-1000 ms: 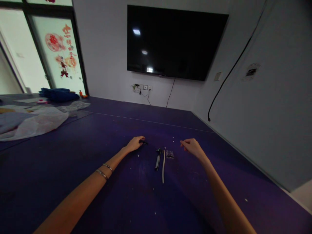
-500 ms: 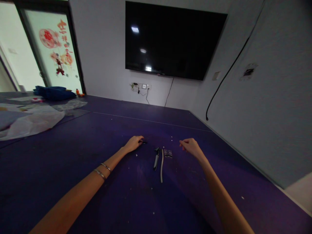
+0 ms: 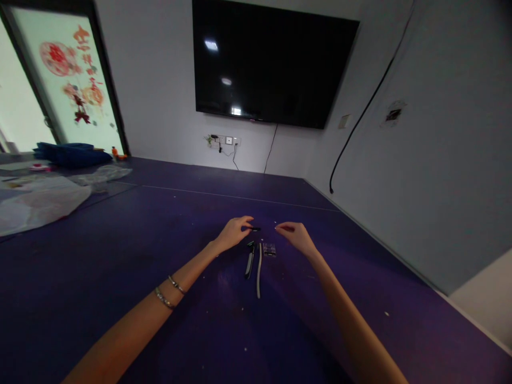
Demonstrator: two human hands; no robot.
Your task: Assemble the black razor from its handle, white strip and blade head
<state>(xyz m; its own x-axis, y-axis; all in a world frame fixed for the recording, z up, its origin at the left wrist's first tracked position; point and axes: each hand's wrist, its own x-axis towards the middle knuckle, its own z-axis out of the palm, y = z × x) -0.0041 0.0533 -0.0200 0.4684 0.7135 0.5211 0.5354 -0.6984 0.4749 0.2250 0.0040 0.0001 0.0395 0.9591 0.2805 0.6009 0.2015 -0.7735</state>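
My left hand (image 3: 234, 233) pinches a small, thin black piece (image 3: 255, 229) between thumb and fingers, low over the purple surface. Across from it, my right hand (image 3: 296, 238) is closed in a pinch. A tiny white speck shows at its fingertips, but I cannot make out what, if anything, is held. Between the hands and a little nearer lies a black-and-grey tool shaped like a razor (image 3: 249, 261). Beside it is a slim, slightly curved pale strip (image 3: 259, 272). A small clear pack with dark contents (image 3: 269, 249) lies right of the strip's upper end.
White scraps (image 3: 386, 313) dot the purple surface (image 3: 180, 330). Far left are crumpled clear plastic sheeting (image 3: 48, 200), a dark blue cloth bundle (image 3: 74, 154) and a small orange bottle (image 3: 114, 152). A black cable (image 3: 362, 114) hangs along the right wall; a television (image 3: 272, 64) hangs ahead.
My left hand has moved right with the black piece, and my right hand has moved left, so they are closer together. The view has turned slightly right.
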